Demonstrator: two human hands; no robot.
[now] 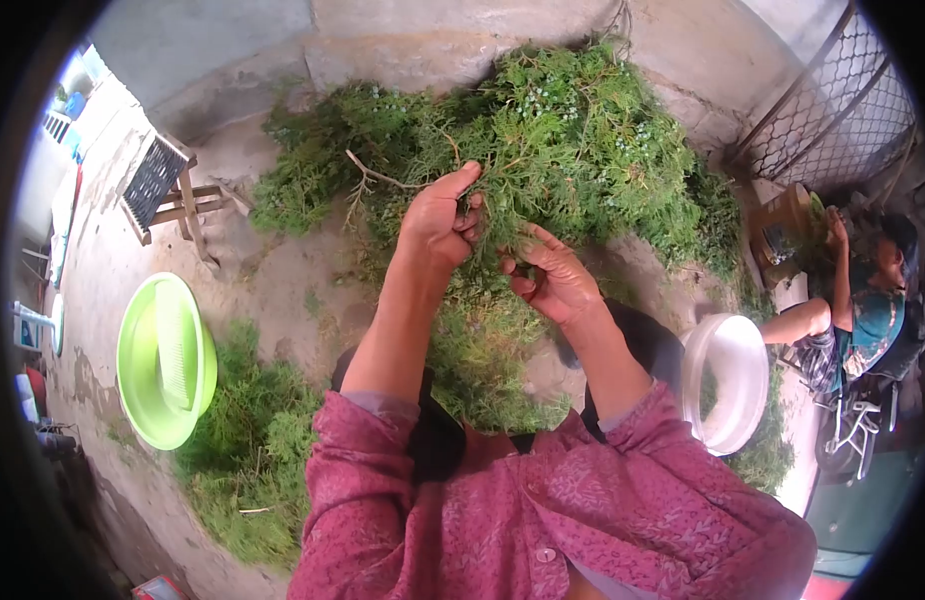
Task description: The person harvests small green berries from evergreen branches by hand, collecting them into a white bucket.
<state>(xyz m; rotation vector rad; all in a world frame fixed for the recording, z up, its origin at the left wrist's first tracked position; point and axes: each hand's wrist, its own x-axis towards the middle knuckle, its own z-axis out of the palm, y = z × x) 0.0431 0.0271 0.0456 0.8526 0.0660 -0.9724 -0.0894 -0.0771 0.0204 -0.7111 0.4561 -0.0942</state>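
My left hand (441, 215) is closed round a leafy evergreen branch (498, 195), whose bare woody stem sticks out to the left. Just to the right and slightly lower, my right hand (555, 276) has its thumb and fingers bent together at the branch's lower sprigs. Whatever lies between those fingertips is too small to name. Behind both hands rises a large heap of green cut branches (603, 140), dotted with small pale bluish cones or berries.
A lime-green basin (133, 360) with a ribbed inner piece stands at left, a white tub (733, 385) at right. More greenery (253, 470) lies lower left. A wooden stool (178, 190) is at upper left. Another person (868, 310) sits at far right beside a cardboard box (778, 240).
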